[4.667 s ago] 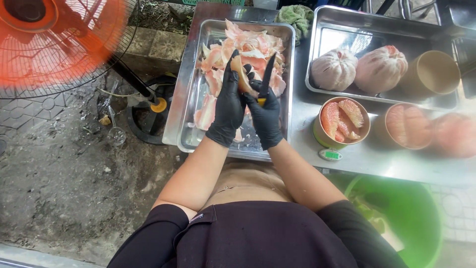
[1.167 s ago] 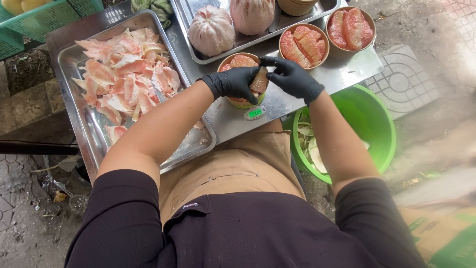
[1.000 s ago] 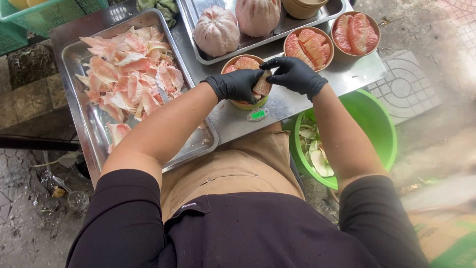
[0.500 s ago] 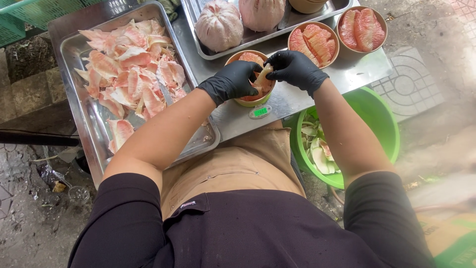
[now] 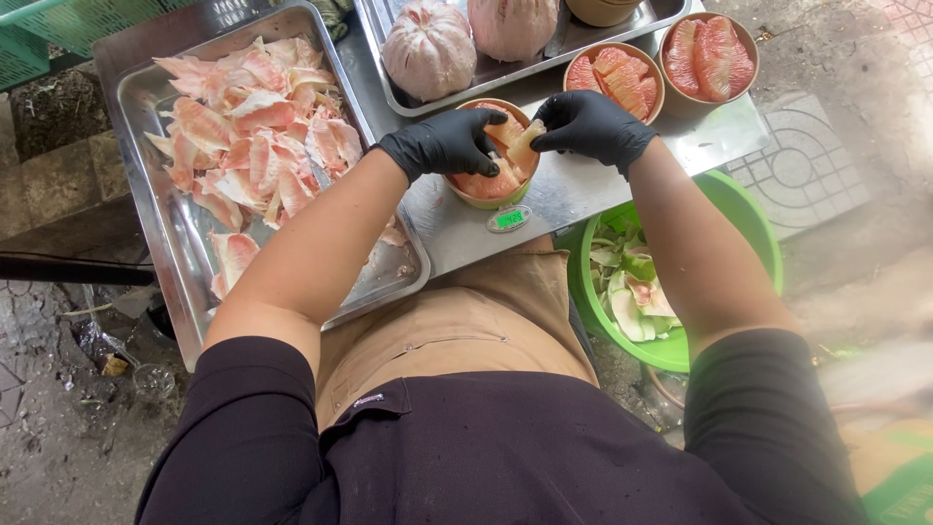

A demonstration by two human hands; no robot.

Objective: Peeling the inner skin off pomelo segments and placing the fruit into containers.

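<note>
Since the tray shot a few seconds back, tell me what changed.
Both gloved hands left the tray of pink segments and came to the round bowl on the small scale. The left hand and right hand hold a fruit piece over it. Filled bowls and green basin stayed put.

Beneath both hands (image 5: 515, 141), bowl of segments (image 5: 476, 190); left, tray of peelings (image 5: 155, 224); beyond, tray with peeled fruit (image 5: 428, 49); lower right, tub of rinds (image 5: 748, 214)
</note>
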